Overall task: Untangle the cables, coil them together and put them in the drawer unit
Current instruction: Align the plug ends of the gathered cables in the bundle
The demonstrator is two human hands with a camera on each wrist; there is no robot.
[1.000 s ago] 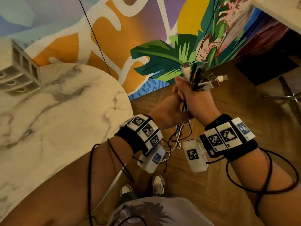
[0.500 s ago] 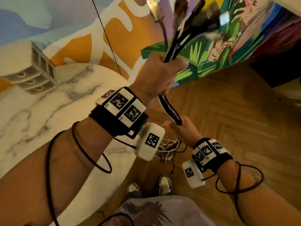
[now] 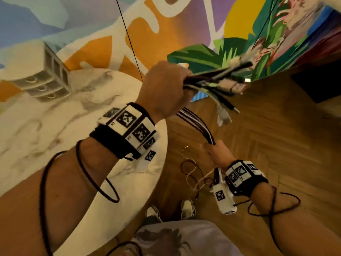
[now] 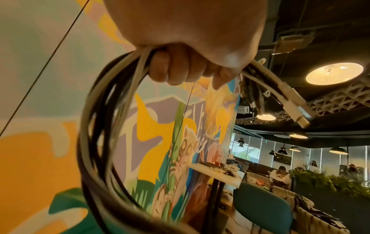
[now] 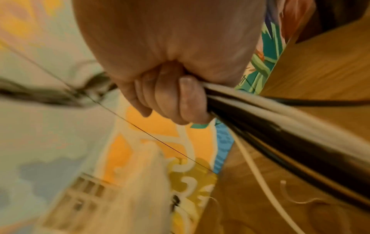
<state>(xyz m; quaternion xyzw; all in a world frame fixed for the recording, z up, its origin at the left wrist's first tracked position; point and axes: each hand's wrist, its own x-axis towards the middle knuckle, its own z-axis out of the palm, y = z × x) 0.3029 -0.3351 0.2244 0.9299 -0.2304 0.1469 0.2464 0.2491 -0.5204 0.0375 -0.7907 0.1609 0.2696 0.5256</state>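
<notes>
Tipping the plug ends over from upright to sideways, your left hand (image 3: 164,89) fists the cables (image 3: 195,124); your right hand (image 3: 215,154), fisted lower down, has them taut between. Coiling can start; the drawer unit (image 3: 46,78) sits well left.

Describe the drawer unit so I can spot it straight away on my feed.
Start at the round marble table on the left of the head view. At its far edge, against the painted mural wall, stands the drawer unit: a small pale box with three stacked drawers, each with a curved handle. It is the only thing seen standing on the tabletop.
</notes>
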